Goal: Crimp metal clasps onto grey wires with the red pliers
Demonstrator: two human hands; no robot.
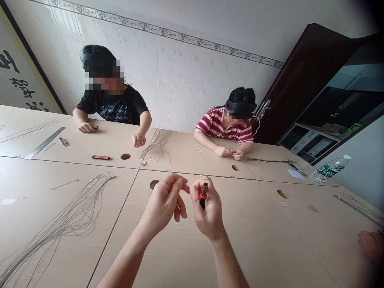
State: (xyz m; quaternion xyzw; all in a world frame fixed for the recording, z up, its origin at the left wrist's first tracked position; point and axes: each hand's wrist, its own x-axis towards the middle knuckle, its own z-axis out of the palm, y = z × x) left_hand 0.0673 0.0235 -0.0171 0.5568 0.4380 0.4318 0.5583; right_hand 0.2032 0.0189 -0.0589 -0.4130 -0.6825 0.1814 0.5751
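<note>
My left hand is raised over the light wooden table, its thumb and forefinger pinched on a thin wire that reaches toward my right hand. My right hand is closed round a small red and black tool, held upright beside the wire's end. A large bundle of thin grey wires lies fanned out on the table to my left.
Two people sit across the table, each handling small parts. A metal ruler, a red and black tool, more wires, cable holes and a water bottle are on the table. Another person's hand shows at the right edge.
</note>
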